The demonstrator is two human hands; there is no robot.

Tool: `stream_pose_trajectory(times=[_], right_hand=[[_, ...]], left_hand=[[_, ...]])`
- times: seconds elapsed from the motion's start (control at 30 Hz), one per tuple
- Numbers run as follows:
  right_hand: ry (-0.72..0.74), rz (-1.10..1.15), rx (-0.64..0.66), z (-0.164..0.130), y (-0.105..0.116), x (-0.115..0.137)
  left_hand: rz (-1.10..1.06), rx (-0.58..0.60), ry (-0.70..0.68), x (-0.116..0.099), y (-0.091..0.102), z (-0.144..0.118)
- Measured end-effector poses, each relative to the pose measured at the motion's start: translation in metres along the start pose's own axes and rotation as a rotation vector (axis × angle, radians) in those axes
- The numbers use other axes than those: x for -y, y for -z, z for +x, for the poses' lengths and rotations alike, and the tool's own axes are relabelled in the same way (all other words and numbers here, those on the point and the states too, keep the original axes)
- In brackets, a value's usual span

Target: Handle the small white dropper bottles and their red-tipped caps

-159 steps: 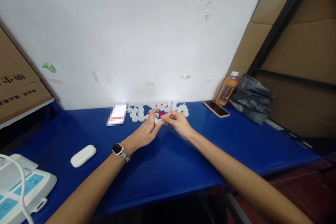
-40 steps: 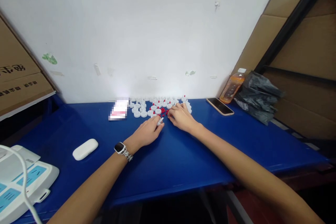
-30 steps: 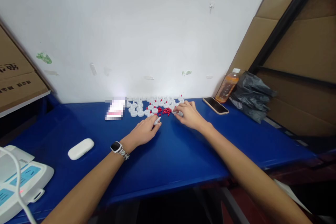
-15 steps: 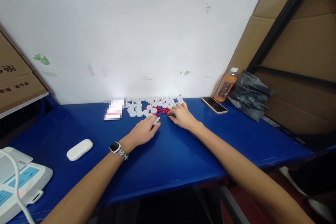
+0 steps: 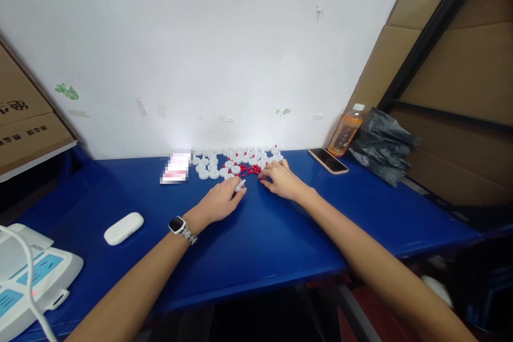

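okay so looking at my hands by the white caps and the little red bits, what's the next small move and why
Probably pinch one piece from the red bits with the right hand and bring it to the white cap held in the left hand. The right fingertips rest at the edge of that red pile, and the held cap shows no red piece from this view.

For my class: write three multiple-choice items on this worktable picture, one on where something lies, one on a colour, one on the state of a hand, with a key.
1. Where does the phone lie?
A. left of the white case
B. beside the orange bottle
C. on the cardboard

2. What colour are the small loose beads?
A. green
B. yellow
C. red

3. The left hand:
A. pinches a small white piece
B. lies flat and empty
C. grips the bottle

Key: B, the phone lies just before the bottle; C, red specks among white caps; A, fingertips close on the piece.
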State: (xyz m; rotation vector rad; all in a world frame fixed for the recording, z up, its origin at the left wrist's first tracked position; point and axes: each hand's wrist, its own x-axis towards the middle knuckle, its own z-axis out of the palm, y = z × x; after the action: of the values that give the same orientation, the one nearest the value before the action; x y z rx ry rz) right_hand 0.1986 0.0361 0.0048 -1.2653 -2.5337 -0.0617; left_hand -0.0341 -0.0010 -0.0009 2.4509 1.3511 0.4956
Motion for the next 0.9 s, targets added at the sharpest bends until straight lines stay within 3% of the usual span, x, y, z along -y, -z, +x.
stream_pose_trajectory(times=[0.37, 0.9], right_hand=[[-0.014, 0.095, 0.031, 0.002, 0.003, 0.002], [0.081, 0.089, -0.070, -0.001, -0.005, 0.022]], left_hand=[[0.005, -0.008, -0.026, 0.005, -0.004, 0.001], [-0.021, -0.016, -0.043, 0.005, -0.004, 0.001]])
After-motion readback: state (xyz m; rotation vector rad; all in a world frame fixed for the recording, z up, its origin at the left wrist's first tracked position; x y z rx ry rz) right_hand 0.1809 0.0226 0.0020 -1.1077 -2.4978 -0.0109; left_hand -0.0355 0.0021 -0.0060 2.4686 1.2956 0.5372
